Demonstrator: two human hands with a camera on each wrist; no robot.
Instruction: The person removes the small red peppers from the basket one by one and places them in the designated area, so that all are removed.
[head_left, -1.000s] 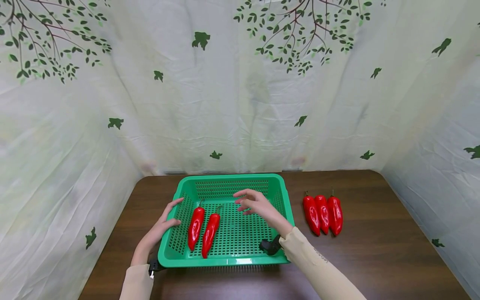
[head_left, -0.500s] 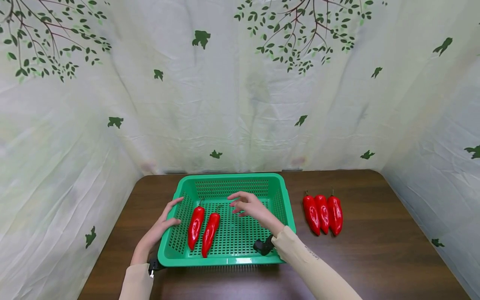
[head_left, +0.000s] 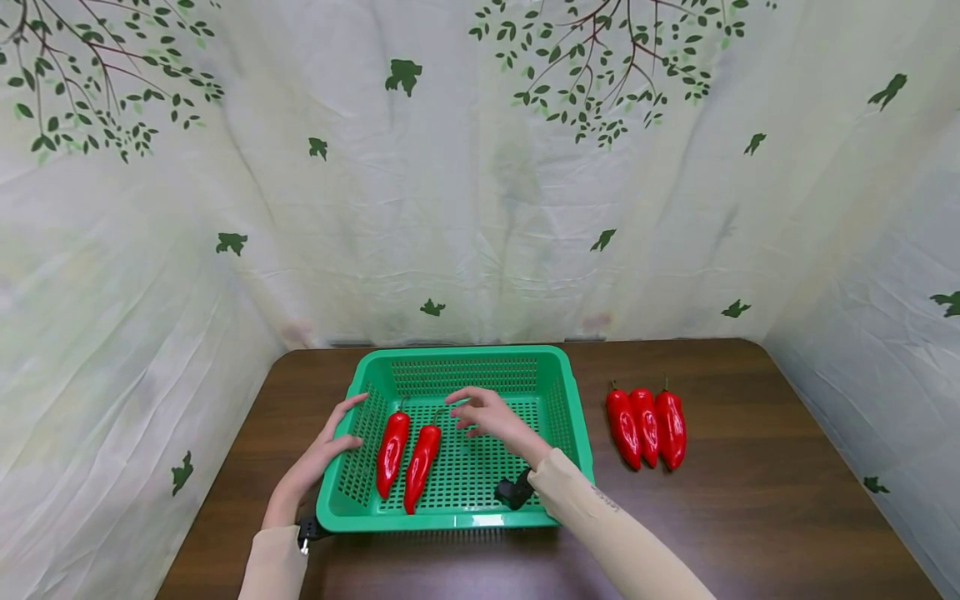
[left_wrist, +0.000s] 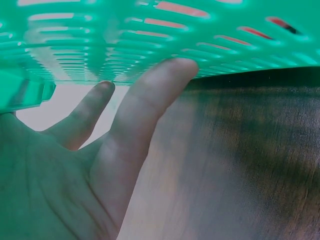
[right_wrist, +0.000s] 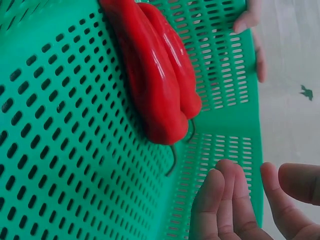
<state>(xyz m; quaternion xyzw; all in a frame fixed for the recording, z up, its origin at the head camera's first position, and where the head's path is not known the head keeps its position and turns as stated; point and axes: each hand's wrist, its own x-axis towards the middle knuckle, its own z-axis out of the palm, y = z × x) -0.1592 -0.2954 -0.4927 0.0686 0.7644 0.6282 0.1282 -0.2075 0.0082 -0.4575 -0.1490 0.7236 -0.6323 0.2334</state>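
Observation:
Two glossy red chili peppers, the left one (head_left: 393, 454) and the right one (head_left: 422, 471), lie side by side in the left half of a green perforated plastic basket (head_left: 463, 352). My left hand (head_left: 324, 450) rests against the basket's left side, thumb and index finger spread apart at the rim. In the left wrist view its thumb (left_wrist: 127, 125) reaches up to the slotted wall. My right hand (head_left: 489, 418) hovers over the basket floor, right of the peppers, with loosely bent fingers and nothing in it. The right wrist view shows its fingers (right_wrist: 230, 205) apart from the pepper stems.
Three more red peppers, left (head_left: 624, 429), middle (head_left: 644, 427) and right (head_left: 671, 429), lie in a row on the brown wooden table (head_left: 750, 500), right of the basket. A white leaf-printed curtain (head_left: 480, 208) hangs behind and along both sides.
My right hand has moved left and slightly down over the basket, toward the two peppers. The left hand, the basket and all the peppers have stayed put.

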